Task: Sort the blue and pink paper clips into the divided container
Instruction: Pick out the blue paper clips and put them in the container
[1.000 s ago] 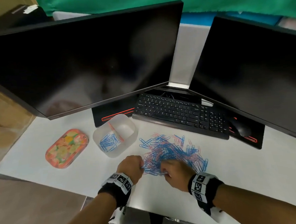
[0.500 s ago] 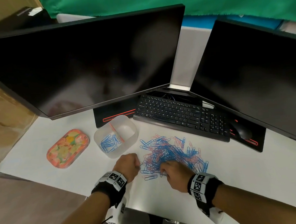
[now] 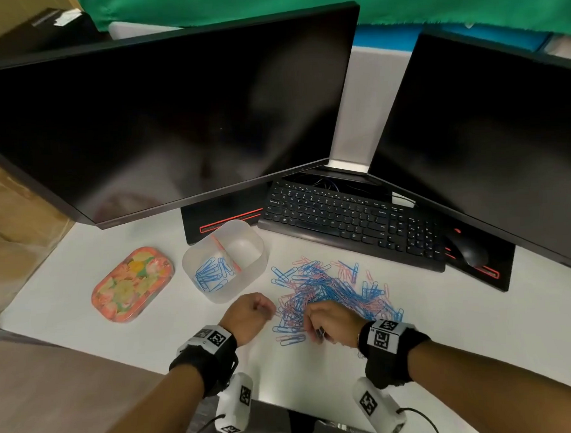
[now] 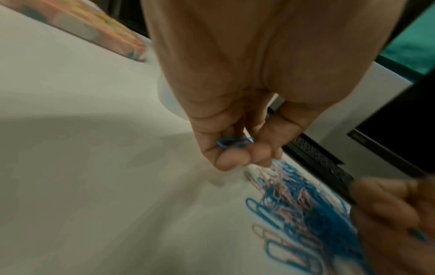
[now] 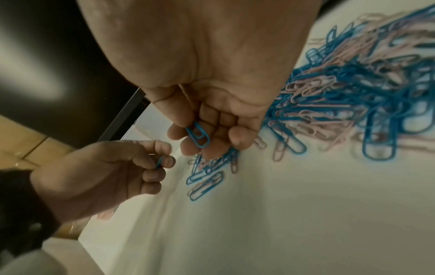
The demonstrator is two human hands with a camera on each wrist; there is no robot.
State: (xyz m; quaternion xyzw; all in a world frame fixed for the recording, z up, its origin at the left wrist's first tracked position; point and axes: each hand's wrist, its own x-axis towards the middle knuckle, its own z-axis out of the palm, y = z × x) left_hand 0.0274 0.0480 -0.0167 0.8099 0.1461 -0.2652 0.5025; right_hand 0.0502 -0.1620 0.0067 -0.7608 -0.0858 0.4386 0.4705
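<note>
Your left hand (image 3: 249, 314) has its grip closed on a blue clip (image 4: 235, 143), pinched between thumb and curled fingers (image 4: 226, 160); the right wrist view shows the same clip edge-on at your fingertips (image 5: 160, 162). That hand sits just above the white desk (image 3: 84, 313), right at the near-left edge of the pile of clips (image 3: 328, 293).

Your right hand (image 3: 332, 323) also has its grip closed on a second blue clip (image 5: 197, 136), held between the thumb and the bent fingers (image 5: 212, 147), with the clip hanging down past the thumb tip. This hand is over the near edge of the pile, and loose blue and pink clips lie directly under and beyond it, spreading away to its right.

The divided container (image 3: 251, 277) stands just beyond your left hand, a little to its left, close but not touching. Its nearer-left section (image 3: 212, 274) holds a heap of blue clips. The other section (image 3: 244, 250) shows no clips that can be made out. A pink strip lies along the divider (image 3: 226, 257).

Further left of your left hand lies a flowered tin (image 3: 132, 285). Beyond the pile are a black keyboard (image 3: 347, 219) and a mouse (image 3: 471, 251), under two dark monitors (image 3: 160, 123).
</note>
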